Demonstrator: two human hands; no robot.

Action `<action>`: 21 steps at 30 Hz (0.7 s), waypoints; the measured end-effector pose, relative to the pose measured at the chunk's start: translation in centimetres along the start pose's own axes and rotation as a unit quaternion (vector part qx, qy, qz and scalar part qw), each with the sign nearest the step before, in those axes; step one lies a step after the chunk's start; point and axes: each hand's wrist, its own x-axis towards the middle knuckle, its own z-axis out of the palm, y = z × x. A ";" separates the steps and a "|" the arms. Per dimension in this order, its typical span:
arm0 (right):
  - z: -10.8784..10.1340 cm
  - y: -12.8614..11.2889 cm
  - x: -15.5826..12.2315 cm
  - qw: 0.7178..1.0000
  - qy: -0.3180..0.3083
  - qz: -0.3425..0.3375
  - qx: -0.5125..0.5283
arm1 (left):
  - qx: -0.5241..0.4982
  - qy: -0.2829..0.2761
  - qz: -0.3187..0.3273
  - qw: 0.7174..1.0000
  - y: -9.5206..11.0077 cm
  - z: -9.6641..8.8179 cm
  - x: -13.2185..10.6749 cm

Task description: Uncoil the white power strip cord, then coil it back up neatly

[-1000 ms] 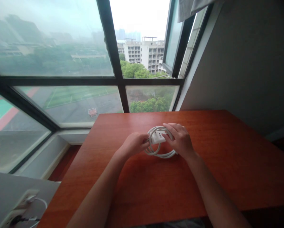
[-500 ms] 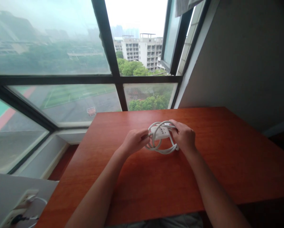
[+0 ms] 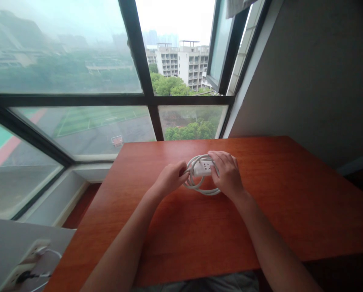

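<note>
A small white power strip [image 3: 202, 168] with its white cord [image 3: 199, 187] looped around it rests on the reddish wooden table [image 3: 291, 202], near the middle. My left hand [image 3: 169, 180] is closed on the left end of the strip and cord. My right hand [image 3: 225, 172] lies over the right side, fingers curled around the cord loops. Part of the strip is hidden under my right fingers.
A large dark-framed window [image 3: 145, 81] runs along the table's far edge, with a grey wall [image 3: 315, 73] on the right. At the lower left, a wall socket [image 3: 29, 263] with plugged-in white cables sits on a grey surface.
My right hand has shifted left over the strip, drawing the cord loop tighter around it. The left hand stays closed on the left end.
</note>
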 end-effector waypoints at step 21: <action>-1.6 -0.5 0.7 0.987 0.055 0.010 0.154 | -0.216 -0.065 -0.034 0.974 0.3 0.1 0.0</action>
